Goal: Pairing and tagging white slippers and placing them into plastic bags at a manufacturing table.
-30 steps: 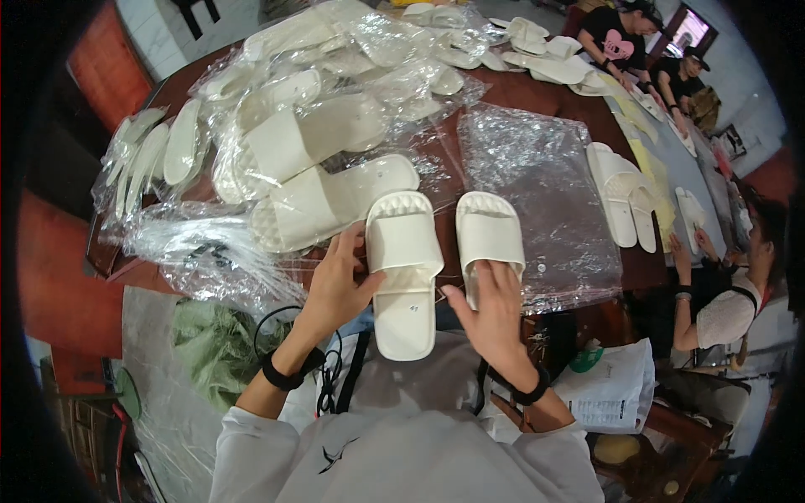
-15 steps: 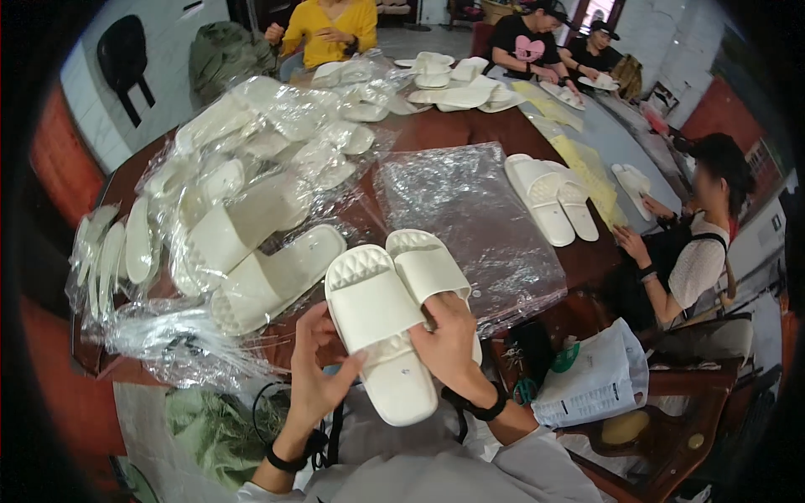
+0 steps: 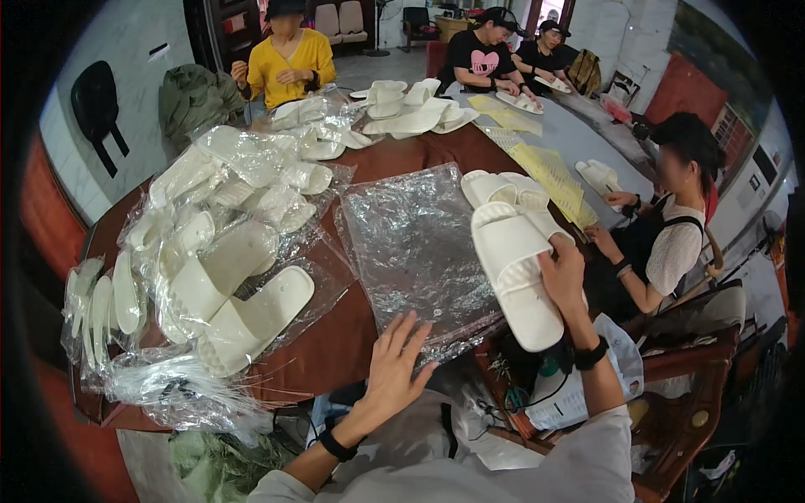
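Observation:
My right hand (image 3: pixel 565 272) grips a white slide slipper (image 3: pixel 513 264) by its strap side, toe pointing away from me. Whether its mate is held behind it I cannot tell. Just beyond, partly covered by it, lies another pair of white slippers (image 3: pixel 489 187) on the table. My left hand (image 3: pixel 397 360) is empty, fingers spread, at the near edge of a flat clear plastic bag (image 3: pixel 411 243); the fingertips are over or on that edge.
Left of the bag, white slippers in clear bags (image 3: pixel 239 285) form a pile on the brown table (image 3: pixel 335 335). Thin clear strips (image 3: pixel 180 390) lie at its near edge. Several people sit around the far and right sides. A wooden chair (image 3: pixel 688 419) stands at right.
My right hand has carried the slipper from in front of me to the right, toward the pair on the table. My left hand has left the slippers and moved right to the bag's near edge.

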Tool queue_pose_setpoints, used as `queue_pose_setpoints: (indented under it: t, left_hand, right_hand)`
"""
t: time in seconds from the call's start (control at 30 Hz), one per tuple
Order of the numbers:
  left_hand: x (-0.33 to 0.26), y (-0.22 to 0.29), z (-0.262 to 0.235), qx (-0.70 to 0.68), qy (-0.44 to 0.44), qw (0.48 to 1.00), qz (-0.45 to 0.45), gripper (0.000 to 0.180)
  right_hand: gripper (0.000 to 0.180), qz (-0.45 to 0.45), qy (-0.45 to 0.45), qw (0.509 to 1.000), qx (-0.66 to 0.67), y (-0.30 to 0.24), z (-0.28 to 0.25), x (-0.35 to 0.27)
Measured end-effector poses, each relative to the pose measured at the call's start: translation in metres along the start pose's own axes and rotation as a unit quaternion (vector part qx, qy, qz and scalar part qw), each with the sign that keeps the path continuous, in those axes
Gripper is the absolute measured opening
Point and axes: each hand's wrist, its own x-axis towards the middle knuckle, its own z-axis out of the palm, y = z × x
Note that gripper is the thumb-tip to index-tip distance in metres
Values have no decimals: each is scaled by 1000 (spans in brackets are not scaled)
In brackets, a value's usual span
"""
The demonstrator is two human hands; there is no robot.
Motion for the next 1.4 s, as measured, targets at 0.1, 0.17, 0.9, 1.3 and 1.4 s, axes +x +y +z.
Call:
queue_pose_setpoints:
  t: [0.1, 0.17, 0.9, 1.3, 1.4]
  left_hand:
    - [0, -11, 12, 7, -33, 999, 3, 57]
    - [-7, -18, 14, 29, -32, 999, -4, 57]
    - [-25, 6, 6, -36, -13, 999, 1, 57]
    - [-76, 61, -97, -362, -111, 923, 65, 40]
    - [-101, 58, -110, -400, -100, 911, 14, 37]
  right_hand:
    - [23, 0, 10, 997, -76, 42, 8, 29]
    - [24, -9, 3, 995, -100, 72, 28, 47]
    - [48, -27, -25, 993, -114, 162, 84, 69]
    - [15, -181, -222, 934, 213, -159, 92, -92]
    - [23, -232, -298, 883, 277, -212, 116, -127]
